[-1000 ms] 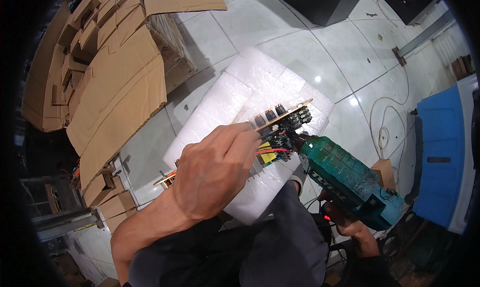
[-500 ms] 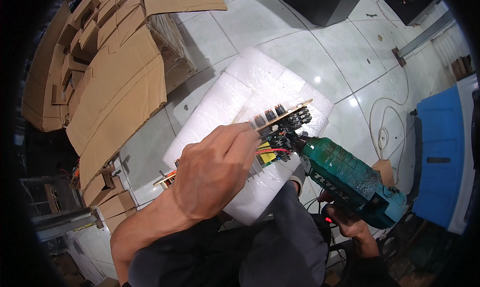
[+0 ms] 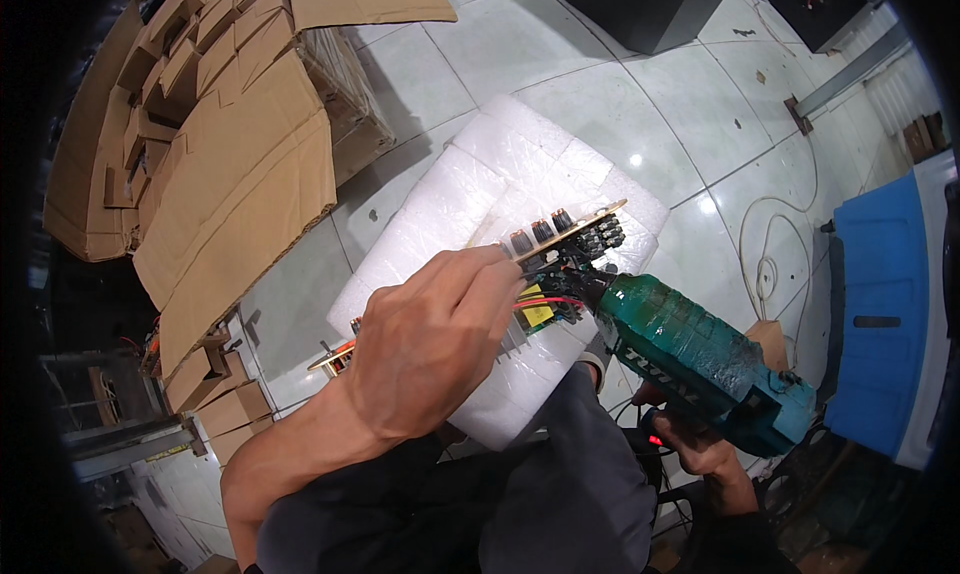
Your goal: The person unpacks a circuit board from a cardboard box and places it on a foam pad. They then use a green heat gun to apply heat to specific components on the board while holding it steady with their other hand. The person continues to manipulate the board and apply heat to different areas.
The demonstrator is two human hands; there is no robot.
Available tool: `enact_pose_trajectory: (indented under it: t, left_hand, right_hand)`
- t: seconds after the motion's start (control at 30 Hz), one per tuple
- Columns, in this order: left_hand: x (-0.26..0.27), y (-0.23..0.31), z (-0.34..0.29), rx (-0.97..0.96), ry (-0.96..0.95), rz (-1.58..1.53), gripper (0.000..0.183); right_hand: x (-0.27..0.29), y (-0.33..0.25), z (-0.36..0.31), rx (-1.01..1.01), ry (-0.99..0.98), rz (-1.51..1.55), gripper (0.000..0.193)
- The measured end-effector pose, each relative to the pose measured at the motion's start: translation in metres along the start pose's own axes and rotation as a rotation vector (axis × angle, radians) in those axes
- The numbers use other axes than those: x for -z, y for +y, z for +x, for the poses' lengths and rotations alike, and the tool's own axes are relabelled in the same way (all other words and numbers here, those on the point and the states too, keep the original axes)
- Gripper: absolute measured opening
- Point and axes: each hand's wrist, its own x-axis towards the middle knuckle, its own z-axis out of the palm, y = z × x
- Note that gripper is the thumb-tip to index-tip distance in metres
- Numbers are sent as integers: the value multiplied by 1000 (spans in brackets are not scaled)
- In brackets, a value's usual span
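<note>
An electronic panel assembly (image 3: 580, 232) stands on edge, with round knob-like parts along its far side and black terminals, wires and a yellow part on its near side. My left hand (image 3: 425, 339) is closed over its middle, hiding much of it and the fingertips. Below the panel is a white foam-wrapped block (image 3: 480, 179). In my right hand (image 3: 698, 446), lower right, is a worn green-blue power drill (image 3: 680, 349), gripped by its handle. The drill's nose meets the terminal side of the panel; the tip itself is lost among dark parts.
A large opened cardboard carton (image 3: 250, 174) with dividers takes up the left. At the far side stands a black box (image 3: 645, 9). A blue plastic container (image 3: 880, 314) is on the right, beside a loose pale cable (image 3: 765, 264) on the tiled floor.
The drill has shifted very slightly, its nose a little closer in to the panel. My left hand and the panel stay almost where they were.
</note>
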Motion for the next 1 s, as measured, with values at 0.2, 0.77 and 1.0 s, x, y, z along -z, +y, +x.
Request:
enact_pose_trajectory:
  t: [0.2,0.77,1.0]
  left_hand:
    - [-2,-1,0,-3,21,-6,14]
    - [-2,1,1,-8,42,-4,12]
    - [-1,0,0,-22,42,-6,13]
  right_hand:
    - [1,1,1,91,27,-17,48]
    - [-6,-12,6,164,196,-66,37]
    - [-3,-13,5,174,201,-67,41]
